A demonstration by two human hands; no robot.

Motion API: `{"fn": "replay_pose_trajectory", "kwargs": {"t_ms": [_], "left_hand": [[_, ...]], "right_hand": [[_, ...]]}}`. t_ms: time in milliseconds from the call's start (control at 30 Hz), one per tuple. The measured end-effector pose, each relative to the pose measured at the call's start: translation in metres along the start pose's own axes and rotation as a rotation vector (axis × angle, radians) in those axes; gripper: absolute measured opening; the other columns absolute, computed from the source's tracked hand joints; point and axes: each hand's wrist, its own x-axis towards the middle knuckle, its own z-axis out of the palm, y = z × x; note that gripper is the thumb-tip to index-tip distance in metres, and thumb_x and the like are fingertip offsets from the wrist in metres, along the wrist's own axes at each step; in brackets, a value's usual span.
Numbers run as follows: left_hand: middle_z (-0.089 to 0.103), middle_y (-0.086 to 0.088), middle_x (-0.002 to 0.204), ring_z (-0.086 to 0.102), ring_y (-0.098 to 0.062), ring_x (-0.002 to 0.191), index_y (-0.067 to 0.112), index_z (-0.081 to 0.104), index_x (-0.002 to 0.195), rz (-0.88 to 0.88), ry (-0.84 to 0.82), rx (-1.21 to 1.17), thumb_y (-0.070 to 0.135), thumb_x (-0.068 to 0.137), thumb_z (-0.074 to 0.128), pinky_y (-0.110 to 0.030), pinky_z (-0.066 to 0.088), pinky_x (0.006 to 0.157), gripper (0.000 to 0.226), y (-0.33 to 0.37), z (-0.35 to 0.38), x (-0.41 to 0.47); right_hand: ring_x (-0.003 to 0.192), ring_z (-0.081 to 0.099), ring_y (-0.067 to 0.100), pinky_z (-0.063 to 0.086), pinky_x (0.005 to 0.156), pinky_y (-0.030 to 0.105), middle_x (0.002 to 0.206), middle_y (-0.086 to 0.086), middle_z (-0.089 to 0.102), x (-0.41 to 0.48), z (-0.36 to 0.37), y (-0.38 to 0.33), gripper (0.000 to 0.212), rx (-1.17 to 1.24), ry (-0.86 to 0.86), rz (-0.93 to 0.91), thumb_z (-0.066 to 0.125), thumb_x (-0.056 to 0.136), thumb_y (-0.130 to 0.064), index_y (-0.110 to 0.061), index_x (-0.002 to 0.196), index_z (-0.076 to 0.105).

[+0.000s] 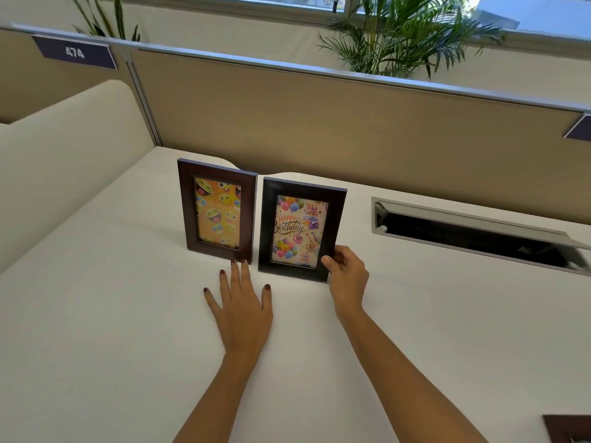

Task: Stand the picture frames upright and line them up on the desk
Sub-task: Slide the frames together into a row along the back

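Two picture frames stand upright side by side on the white desk (96, 314). The left one is a brown frame (217, 209) with an orange emoji picture. The right one is a black frame (300, 230) with a "Happy Birthday" balloon picture. My right hand (347, 273) grips the black frame's lower right corner, thumb on the front. My left hand (243, 308) lies flat on the desk with fingers spread, its fingertips touching the brown frame's bottom edge. A corner of another brown frame (569, 428) shows at the bottom right edge of the view.
A tan partition (351, 123) runs behind the desk, with a "474" label (75, 52) at the left. An open cable slot (473, 233) is cut into the desk at the right. A cream side divider (64, 155) stands at the left. Plants rise behind the partition.
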Motion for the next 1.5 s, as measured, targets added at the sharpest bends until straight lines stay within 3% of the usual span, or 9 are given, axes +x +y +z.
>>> {"fn": "replay_pose_trajectory", "kwargs": {"t_ms": [67, 200, 533, 667, 833, 1000, 1167, 1333, 1500], "left_hand": [[0.021, -0.006, 0.158, 0.016, -0.029, 0.146, 0.016, 0.018, 0.149, 0.008, -0.012, 0.005, 0.051, 0.088, 0.022, -0.059, 0.006, 0.115, 0.07, 0.001, 0.0, 0.001], [0.022, -0.007, 0.157, 0.017, -0.032, 0.145, 0.018, 0.02, 0.149, 0.013, -0.025, 0.019, 0.053, 0.088, 0.023, -0.061, 0.005, 0.114, 0.071, 0.004, 0.0, 0.002], [0.017, -0.004, 0.159, 0.013, -0.033, 0.146, 0.024, 0.016, 0.15, 0.023, -0.05, 0.066, 0.058, 0.086, 0.018, -0.062, 0.003, 0.113, 0.072, 0.002, 0.004, 0.003], [0.018, -0.004, 0.159, 0.013, -0.032, 0.146, 0.022, 0.016, 0.15, 0.022, -0.035, 0.055, 0.056, 0.087, 0.019, -0.061, 0.003, 0.113, 0.071, 0.002, 0.004, 0.003], [0.017, -0.005, 0.159, 0.014, -0.03, 0.146, 0.021, 0.013, 0.15, 0.037, -0.03, 0.038, 0.054, 0.091, 0.025, -0.059, 0.006, 0.114, 0.068, 0.002, 0.003, -0.001], [0.012, -0.004, 0.16, 0.012, -0.027, 0.147, 0.024, 0.008, 0.15, 0.097, -0.073, 0.061, 0.056, 0.09, 0.019, -0.059, 0.005, 0.115, 0.069, 0.012, 0.002, -0.015], [0.01, -0.004, 0.16, 0.009, -0.029, 0.147, 0.032, 0.009, 0.149, 0.17, -0.108, 0.084, 0.057, 0.087, 0.011, -0.062, 0.002, 0.114, 0.067, 0.028, 0.005, -0.028], [0.019, -0.006, 0.158, 0.018, -0.033, 0.145, 0.031, 0.018, 0.148, 0.189, -0.078, 0.071, 0.062, 0.078, -0.02, -0.064, 0.004, 0.112, 0.086, 0.031, 0.001, -0.028], [0.021, -0.006, 0.158, 0.018, -0.033, 0.145, 0.03, 0.019, 0.148, 0.189, -0.089, 0.062, 0.063, 0.075, -0.024, -0.064, 0.004, 0.111, 0.091, 0.029, 0.001, -0.029]], "right_hand": [[0.094, 0.062, 0.017, 0.044, 0.073, 0.008, 0.11, 0.01, 0.069, 0.002, 0.002, -0.001, 0.024, -0.002, 0.001, -0.009, 0.063, 0.087, -0.006, -0.007, 0.111, 0.064], [0.093, 0.06, 0.015, 0.046, 0.082, 0.02, 0.112, 0.011, 0.069, 0.004, 0.006, -0.002, 0.026, -0.015, -0.004, -0.009, 0.063, 0.087, -0.007, -0.006, 0.113, 0.064], [0.102, 0.063, 0.021, 0.045, 0.083, 0.022, 0.115, 0.01, 0.069, 0.006, 0.009, 0.004, 0.027, -0.025, -0.016, -0.033, 0.063, 0.088, -0.012, -0.009, 0.114, 0.062], [0.097, 0.062, 0.015, 0.046, 0.077, 0.011, 0.114, 0.009, 0.068, 0.003, 0.007, 0.007, 0.029, 0.011, -0.046, -0.017, 0.065, 0.086, -0.013, -0.01, 0.115, 0.06], [0.101, 0.056, 0.013, 0.046, 0.088, 0.022, 0.11, -0.004, 0.06, -0.016, -0.003, 0.013, 0.045, 0.094, 0.002, 0.016, 0.072, 0.08, -0.011, -0.017, 0.12, 0.053], [0.094, 0.058, 0.011, 0.043, 0.079, 0.009, 0.106, -0.004, 0.06, -0.044, -0.019, 0.02, 0.036, 0.119, 0.063, -0.004, 0.071, 0.081, -0.012, -0.023, 0.11, 0.052], [0.093, 0.059, 0.01, 0.045, 0.077, 0.012, 0.099, -0.003, 0.061, -0.068, -0.039, 0.03, 0.033, 0.117, 0.08, -0.01, 0.07, 0.082, -0.009, -0.026, 0.104, 0.053], [0.092, 0.059, 0.008, 0.045, 0.074, 0.011, 0.098, -0.003, 0.061, -0.077, -0.056, 0.034, 0.031, 0.116, 0.105, -0.025, 0.068, 0.083, -0.009, -0.025, 0.104, 0.054], [0.093, 0.06, 0.009, 0.046, 0.074, 0.011, 0.098, -0.004, 0.061, -0.079, -0.063, 0.033, 0.029, 0.105, 0.137, -0.061, 0.067, 0.084, -0.01, -0.027, 0.103, 0.053]]}}
